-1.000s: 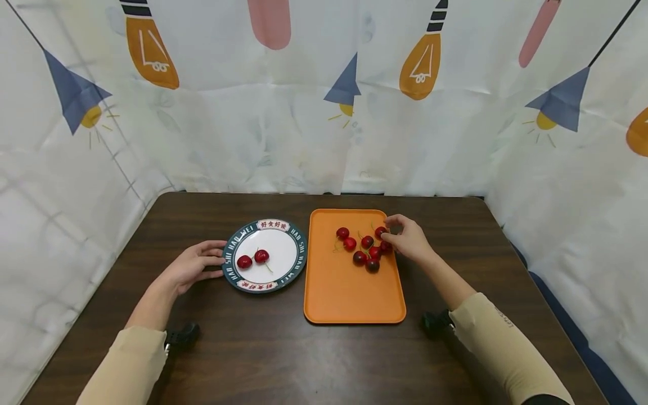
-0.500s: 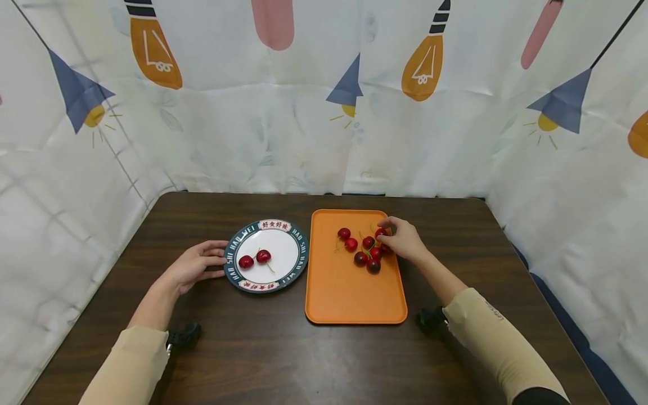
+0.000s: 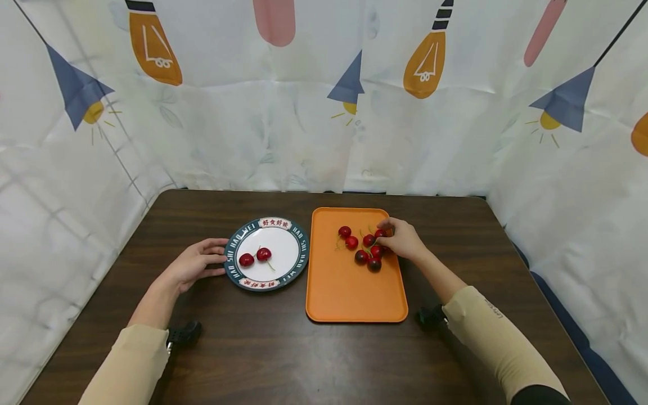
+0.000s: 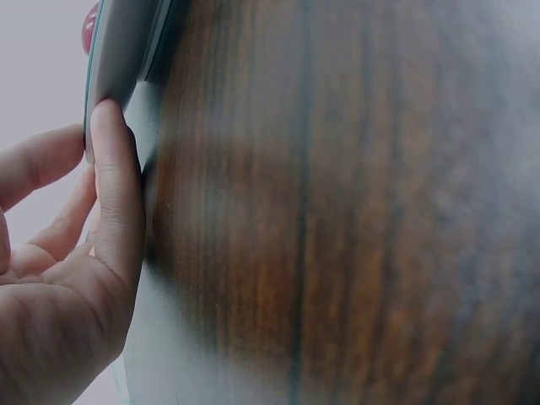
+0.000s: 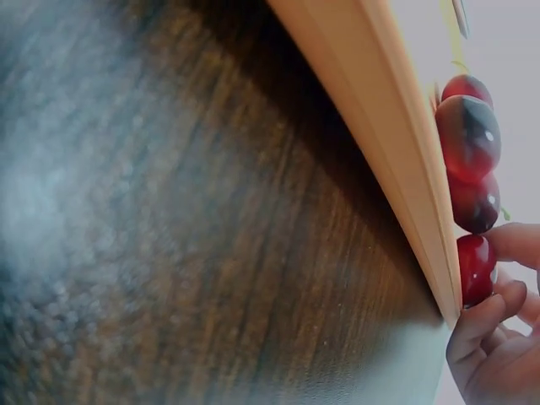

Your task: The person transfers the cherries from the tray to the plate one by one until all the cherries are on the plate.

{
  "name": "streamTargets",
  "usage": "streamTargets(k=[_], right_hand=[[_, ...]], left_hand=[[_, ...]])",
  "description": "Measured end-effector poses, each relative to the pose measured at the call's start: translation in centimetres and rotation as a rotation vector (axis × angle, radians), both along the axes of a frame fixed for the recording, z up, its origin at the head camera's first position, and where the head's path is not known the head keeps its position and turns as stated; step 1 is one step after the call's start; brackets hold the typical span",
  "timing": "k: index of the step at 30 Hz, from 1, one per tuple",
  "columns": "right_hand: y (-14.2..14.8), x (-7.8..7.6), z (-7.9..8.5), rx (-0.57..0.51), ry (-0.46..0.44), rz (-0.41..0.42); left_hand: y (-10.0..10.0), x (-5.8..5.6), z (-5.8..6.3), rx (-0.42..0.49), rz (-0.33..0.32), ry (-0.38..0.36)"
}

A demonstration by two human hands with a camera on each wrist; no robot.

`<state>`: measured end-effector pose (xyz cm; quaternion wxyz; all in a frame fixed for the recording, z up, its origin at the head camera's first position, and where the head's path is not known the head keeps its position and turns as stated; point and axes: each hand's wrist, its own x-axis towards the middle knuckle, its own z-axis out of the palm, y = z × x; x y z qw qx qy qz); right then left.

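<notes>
My left hand [image 3: 194,263] holds the left rim of a white plate [image 3: 278,264] with a dark green patterned border. In the left wrist view, one digit [image 4: 114,169] lies against the underside of the rim and another finger is on the upper side. Two red cherries with stems [image 3: 263,254] lie on the plate. At the upper right of an orange tray [image 3: 354,295], my right hand [image 3: 402,239] has finger and thumb around a red cherry [image 5: 477,270]. Several other red and dark cherries [image 3: 361,257] are clustered beside it, partly hidden by the hand.
The plate and tray stand side by side on a dark brown wooden table [image 3: 253,354]. A white curtain [image 3: 223,140] printed with lamps and bulbs hangs behind the table and at both sides.
My right hand has shifted slightly left over the tray, and its fingers have closed in around a cherry. My left hand has stayed at the plate's rim.
</notes>
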<state>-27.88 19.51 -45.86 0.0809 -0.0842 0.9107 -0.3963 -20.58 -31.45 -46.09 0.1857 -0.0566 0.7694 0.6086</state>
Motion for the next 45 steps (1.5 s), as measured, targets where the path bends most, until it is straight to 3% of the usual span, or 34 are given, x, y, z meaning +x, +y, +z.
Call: streamTargets(k=[18,27,45], right_hand=[[0.0,-0.2,0.3,-0.025,0.015,-0.032],[-0.7,0.0,0.4,-0.120,0.052,-0.015],[-4.4,1.2,1.3,-0.210,0.043,0.110]], left_hand=[[-0.4,-0.3,-0.4,0.027,-0.017,0.007],[-0.4,-0.3,-0.5,0.021,-0.021,0.007],[-0.4,-0.3,-0.4,0.007,-0.020,0.009]])
